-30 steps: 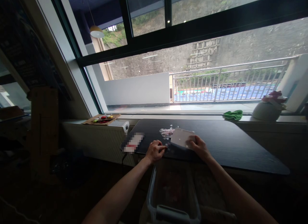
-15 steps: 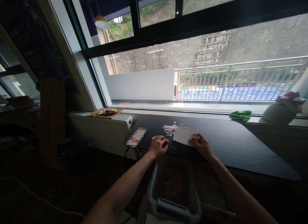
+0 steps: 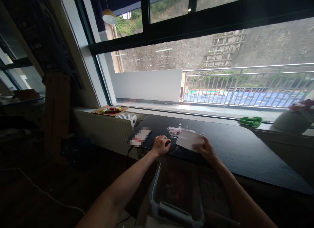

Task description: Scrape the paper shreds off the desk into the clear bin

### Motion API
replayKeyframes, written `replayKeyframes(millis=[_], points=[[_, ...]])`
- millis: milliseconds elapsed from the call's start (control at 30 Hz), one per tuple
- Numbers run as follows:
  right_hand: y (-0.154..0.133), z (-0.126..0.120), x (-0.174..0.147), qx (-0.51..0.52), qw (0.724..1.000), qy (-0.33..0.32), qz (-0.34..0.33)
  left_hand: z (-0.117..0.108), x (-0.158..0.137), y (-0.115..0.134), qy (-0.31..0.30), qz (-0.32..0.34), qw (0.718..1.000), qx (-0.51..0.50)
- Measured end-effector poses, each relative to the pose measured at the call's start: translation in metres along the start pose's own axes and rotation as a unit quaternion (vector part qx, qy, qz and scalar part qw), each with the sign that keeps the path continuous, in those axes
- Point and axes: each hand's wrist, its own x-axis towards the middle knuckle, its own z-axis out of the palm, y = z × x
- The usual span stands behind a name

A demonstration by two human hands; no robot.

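My right hand [image 3: 208, 149] grips the right edge of a flat, pale rectangular card [image 3: 189, 139], which is tilted over the dark tabletop [image 3: 228, 146]. Behind the card's left side lies a small heap of pale pinkish-white scraps [image 3: 174, 131]. Close to the table's near edge, my left hand [image 3: 161, 145] has its fingers curled in; whatever they may hold is too small to make out. Below both hands, at the table's front, stands a clear plastic box [image 3: 152, 195] with a clip handle; its reddish contents are dim.
A pixelated phone-like object [image 3: 141, 137] lies at the table's left end. On the sill are a brown board [image 3: 96, 110] with colourful items, a green cloth [image 3: 250, 121] and a pale rounded pot [image 3: 291, 118]. A radiator [image 3: 105, 125] stands left under the window.
The camera view has shifted slightly, moving the scene right. The card remains in my right hand, and more scraps show along its upper edge. My left hand stays near the table edge.
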Motion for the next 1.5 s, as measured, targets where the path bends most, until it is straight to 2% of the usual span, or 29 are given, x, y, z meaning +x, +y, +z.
replayKeyframes(millis=[133,300,500,767,967,1300,1500], points=[[-0.004,-0.002,-0.003,-0.01,0.999,0.049,0.014,0.004,-0.008,0.002,0.013,0.003,1.0,0.01],[-0.006,-0.006,-0.004,-0.004,1.0,0.017,0.025,0.005,-0.009,0.004,0.012,0.006,1.0,0.017],[0.001,-0.008,-0.001,-0.028,0.993,0.104,0.044,0.002,-0.008,0.005,0.006,0.007,1.0,0.027],[-0.007,-0.007,-0.005,0.011,0.998,0.045,0.039,0.0,-0.009,0.007,-0.006,0.005,0.999,0.033],[-0.006,-0.008,-0.004,-0.002,0.997,0.064,0.047,-0.001,-0.009,0.007,-0.008,0.004,0.999,0.035],[0.003,-0.008,-0.002,0.038,0.999,0.012,0.029,-0.001,-0.009,0.008,-0.016,0.003,0.999,0.035],[-0.001,-0.007,-0.005,0.1,0.994,-0.054,0.003,-0.001,-0.009,0.007,-0.02,0.0,0.999,0.035]])
